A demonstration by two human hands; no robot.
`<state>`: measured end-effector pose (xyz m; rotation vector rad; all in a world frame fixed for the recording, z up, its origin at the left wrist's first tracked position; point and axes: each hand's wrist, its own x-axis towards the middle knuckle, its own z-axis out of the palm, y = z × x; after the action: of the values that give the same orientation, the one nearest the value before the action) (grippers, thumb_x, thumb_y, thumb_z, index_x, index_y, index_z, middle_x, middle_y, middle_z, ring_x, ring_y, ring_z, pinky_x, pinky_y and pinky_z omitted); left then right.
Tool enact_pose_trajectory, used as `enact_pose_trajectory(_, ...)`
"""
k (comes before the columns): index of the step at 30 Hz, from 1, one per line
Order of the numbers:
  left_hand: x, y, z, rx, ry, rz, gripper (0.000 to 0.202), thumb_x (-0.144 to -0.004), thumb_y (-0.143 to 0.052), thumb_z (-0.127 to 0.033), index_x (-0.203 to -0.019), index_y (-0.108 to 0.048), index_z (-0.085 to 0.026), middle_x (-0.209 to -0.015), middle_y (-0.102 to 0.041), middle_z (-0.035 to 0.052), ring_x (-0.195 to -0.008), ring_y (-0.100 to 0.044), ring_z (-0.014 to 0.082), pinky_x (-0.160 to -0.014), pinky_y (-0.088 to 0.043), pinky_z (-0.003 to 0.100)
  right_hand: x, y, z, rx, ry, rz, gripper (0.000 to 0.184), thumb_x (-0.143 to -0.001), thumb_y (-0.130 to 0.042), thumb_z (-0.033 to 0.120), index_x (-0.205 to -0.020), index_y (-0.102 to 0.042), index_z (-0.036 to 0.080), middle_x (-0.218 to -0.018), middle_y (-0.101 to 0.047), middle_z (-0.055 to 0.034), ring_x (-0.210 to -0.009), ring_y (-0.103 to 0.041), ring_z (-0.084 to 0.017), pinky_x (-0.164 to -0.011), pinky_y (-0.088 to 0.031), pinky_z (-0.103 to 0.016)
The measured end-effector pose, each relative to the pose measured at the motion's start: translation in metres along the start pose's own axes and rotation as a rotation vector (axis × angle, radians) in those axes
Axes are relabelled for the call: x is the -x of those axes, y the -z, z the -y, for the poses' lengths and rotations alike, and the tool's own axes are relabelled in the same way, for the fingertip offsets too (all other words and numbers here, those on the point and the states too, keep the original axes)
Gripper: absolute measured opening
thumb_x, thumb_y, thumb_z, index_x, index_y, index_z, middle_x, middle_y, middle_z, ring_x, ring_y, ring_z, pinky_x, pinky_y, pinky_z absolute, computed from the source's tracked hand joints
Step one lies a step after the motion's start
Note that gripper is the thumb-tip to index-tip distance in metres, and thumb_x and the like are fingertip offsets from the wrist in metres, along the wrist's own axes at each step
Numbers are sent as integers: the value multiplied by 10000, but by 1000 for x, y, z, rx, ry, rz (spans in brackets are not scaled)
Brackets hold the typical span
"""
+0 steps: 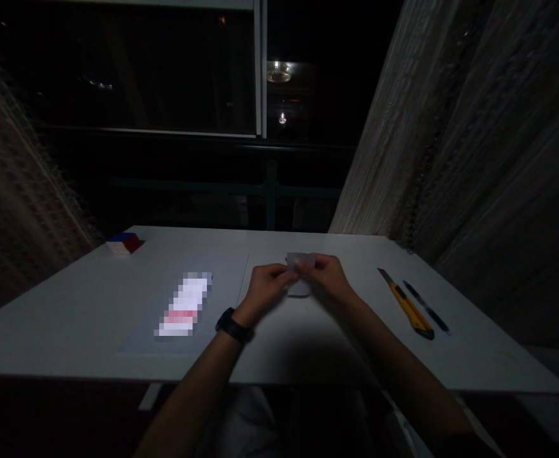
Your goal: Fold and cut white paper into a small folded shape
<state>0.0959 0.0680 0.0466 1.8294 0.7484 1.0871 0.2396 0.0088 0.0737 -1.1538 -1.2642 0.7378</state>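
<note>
My left hand point(266, 285) and my right hand point(326, 276) meet over the middle of a white table point(93, 299). Both pinch a small folded piece of white paper point(300, 262) held just above the tabletop. The fingers of each hand are closed on the paper's edges. A dark watch point(233, 327) sits on my left wrist. The room is dim, so the paper's folds are hard to make out.
A yellow utility knife point(409, 307) and a black pen point(425, 306) lie side by side at the right. A grey mat point(212, 267) with a blurred-out rectangle lies left of the hands. A puzzle cube point(123, 242) sits at the far left corner. Curtains flank a dark window.
</note>
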Motion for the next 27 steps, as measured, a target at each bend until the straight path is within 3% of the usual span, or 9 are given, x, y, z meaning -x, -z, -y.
enact_pose_trajectory(6, 0, 2, 11, -206, -201, -94, 151, -741, -630, -300, -825, -721, -212, -836, -713, 33, -782, -653, 185, -724, -475, 263, -3, 11, 5, 69, 161, 71, 247, -668, -681, 377, -823, -707, 186, -849, -708, -53, -806, -636, -199, -753, -479, -325)
enact_pose_trajectory(13, 0, 4, 17, -275, -271, -75, 166, -779, -591, -265, -880, -712, -216, -858, -713, 23, -790, -659, 171, -745, -486, 260, -7, 22, 0, 122, 139, 5, 170, -595, -734, 312, -696, -716, 177, -688, -703, -39, -663, -636, -184, -651, -487, -297)
enact_pose_trajectory(20, 2, 3, 10, -276, -201, -41, 160, -764, -594, -250, -856, -718, -207, -855, -713, 34, -786, -656, 177, -740, -473, 259, -7, 21, 0, 120, 140, -17, 166, -592, -734, 310, -678, -712, 170, -660, -694, -34, -631, -622, -173, -620, -476, -284)
enact_pose_trajectory(27, 2, -2, 2, -184, -40, 19, 195, -711, -635, -336, -735, -724, -165, -656, -689, 23, -618, -609, 154, -581, -433, 228, -8, 22, -2, 87, 138, -65, 196, -590, -731, 352, -617, -686, 163, -597, -660, -21, -564, -581, -148, -557, -448, -263)
